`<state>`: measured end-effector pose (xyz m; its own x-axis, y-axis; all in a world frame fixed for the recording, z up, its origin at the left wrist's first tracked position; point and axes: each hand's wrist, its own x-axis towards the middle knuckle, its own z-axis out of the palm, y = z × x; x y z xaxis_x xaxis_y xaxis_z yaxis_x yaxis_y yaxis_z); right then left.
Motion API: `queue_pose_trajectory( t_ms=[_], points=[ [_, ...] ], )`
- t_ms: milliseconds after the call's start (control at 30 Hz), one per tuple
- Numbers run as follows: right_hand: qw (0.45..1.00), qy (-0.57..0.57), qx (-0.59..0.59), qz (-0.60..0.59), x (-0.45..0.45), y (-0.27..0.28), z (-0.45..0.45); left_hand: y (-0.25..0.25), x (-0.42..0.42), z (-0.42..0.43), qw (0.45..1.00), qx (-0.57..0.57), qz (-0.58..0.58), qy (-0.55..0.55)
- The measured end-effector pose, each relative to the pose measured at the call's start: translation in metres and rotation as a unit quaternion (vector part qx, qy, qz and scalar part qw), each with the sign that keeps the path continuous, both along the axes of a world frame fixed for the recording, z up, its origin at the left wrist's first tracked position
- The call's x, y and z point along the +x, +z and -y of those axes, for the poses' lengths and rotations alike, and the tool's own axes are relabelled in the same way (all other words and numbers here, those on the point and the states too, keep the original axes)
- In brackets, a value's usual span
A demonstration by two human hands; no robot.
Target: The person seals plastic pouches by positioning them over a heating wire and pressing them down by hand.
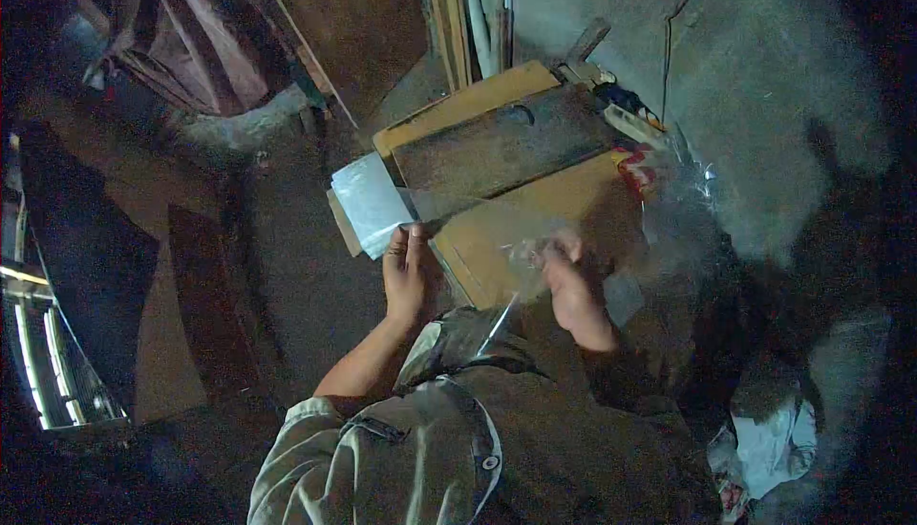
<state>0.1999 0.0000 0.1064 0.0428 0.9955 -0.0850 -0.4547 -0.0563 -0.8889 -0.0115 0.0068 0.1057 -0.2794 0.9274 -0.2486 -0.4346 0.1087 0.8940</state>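
Note:
My left hand (406, 277) is pinched at the corner of a pale, white-blue stack of thin sheets (371, 202), which sticks out past the left end of a low wooden table. Whether the sheets are paper or plastic I cannot tell. Over the tabletop, my right hand (573, 291) has its fingers closed on crumpled clear plastic film (523, 254). A hazy, see-through part of the film appears to stretch between the two hands. Beneath it lie a yellowish-brown board surface (487, 238) and a dark flat panel (506, 138).
Red-printed wrapping (638, 173) and small clutter (626, 109) lie at the table's far right end. Wooden poles (449, 19) lean behind it. Cloth (205, 28) hangs upper left. A white bag-like object (769, 449) is at lower right, beside the wall (764, 57).

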Motion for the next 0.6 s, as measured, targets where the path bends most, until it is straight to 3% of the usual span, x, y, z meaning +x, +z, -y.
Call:
queue_pose_trajectory(
  t_ms=[67, 133, 167, 200, 233, 267, 367, 433, 500, 600],
  points=[
    [0.998, 0.027, -0.031, 0.039, -0.003, -0.021, 0.012, -0.01, -0.002, -0.008, 0.997, 0.053, -0.056, 0.017],
    [0.964, 0.177, -0.064, 0.186, -0.002, -0.022, 0.018, -0.011, -0.011, -0.014, 0.987, 0.104, -0.114, 0.041],
    [0.975, 0.162, -0.122, 0.085, -0.006, -0.005, 0.017, -0.007, -0.019, -0.015, 0.986, 0.077, -0.145, 0.035],
    [0.975, 0.167, -0.122, 0.087, -0.005, -0.003, 0.017, -0.002, -0.027, -0.016, 0.983, 0.048, -0.176, 0.028],
    [0.98, 0.159, -0.119, -0.022, -0.001, -0.003, 0.018, 0.007, -0.032, -0.017, 0.998, -0.023, -0.063, 0.012],
    [0.974, 0.148, -0.116, -0.131, 0.003, -0.003, 0.017, -0.002, -0.04, -0.018, 0.998, -0.013, -0.053, -0.009],
    [0.978, 0.147, -0.064, -0.13, 0.0, -0.008, 0.011, 0.001, -0.04, -0.015, 0.994, -0.022, -0.098, -0.03],
    [0.981, 0.128, -0.042, -0.14, -0.009, -0.007, 0.007, 0.003, -0.028, -0.008, 0.982, -0.069, 0.173, -0.035],
    [0.982, 0.04, -0.078, -0.166, -0.015, -0.006, 0.003, -0.006, -0.011, 0.006, 0.98, -0.058, 0.18, -0.057],
    [0.99, 0.062, -0.038, -0.122, -0.017, -0.009, 0.001, -0.017, 0.003, 0.017, 0.983, -0.064, 0.154, -0.074]
  ],
)
